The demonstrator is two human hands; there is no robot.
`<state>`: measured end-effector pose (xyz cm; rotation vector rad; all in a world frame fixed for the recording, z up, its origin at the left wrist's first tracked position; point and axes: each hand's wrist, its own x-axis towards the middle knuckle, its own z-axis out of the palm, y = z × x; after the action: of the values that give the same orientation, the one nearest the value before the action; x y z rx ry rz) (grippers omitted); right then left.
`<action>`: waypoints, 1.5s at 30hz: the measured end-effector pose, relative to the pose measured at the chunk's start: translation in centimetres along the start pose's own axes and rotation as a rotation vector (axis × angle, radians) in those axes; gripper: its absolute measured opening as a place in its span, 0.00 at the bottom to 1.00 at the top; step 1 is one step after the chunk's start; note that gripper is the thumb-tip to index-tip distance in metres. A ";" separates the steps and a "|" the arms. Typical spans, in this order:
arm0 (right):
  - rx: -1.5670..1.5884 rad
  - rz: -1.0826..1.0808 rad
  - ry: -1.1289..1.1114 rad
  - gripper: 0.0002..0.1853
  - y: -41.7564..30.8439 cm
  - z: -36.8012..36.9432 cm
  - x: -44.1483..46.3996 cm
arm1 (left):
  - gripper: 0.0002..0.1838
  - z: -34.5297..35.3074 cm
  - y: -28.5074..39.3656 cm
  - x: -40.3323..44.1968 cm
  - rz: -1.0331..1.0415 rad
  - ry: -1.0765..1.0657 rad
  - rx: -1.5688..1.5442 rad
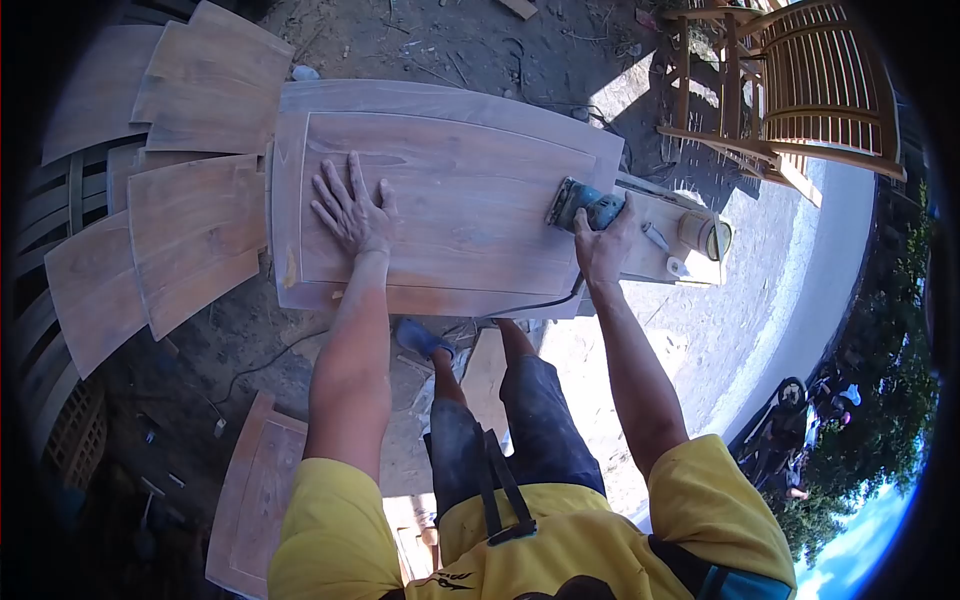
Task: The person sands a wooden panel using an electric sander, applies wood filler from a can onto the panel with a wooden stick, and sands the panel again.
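A pale wooden panel door [460, 200] with a raised border lies flat in front of me. Toward its left end, my left hand [352, 212] rests on the surface with fingers spread, holding nothing. My right hand [604, 245] is wrapped round a teal electric sander [588, 205] near the panel's right end. The sander's pad sits on the wood, and its dark cord [545, 303] runs down over the near edge. My palm and part of the sander's rear are hidden by the grip.
Several loose wooden panels [200, 225] are stacked at the left. Right of the door, a narrow board [650, 265] bears a can [705, 235] and small items. A slatted wooden chair [820, 85] stands at the upper right. Another panel [260, 495] leans at the lower left.
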<state>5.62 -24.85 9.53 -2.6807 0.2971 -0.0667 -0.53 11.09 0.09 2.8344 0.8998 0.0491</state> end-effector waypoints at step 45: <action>0.076 -0.138 -0.314 0.54 -10.5 3.1 2.1 | 0.32 -0.2 -0.2 0.0 0.021 0.008 -0.049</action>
<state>10.04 -14.77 11.31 -2.5813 0.0104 0.2923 -0.64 11.24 0.24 2.8005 0.8580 0.0848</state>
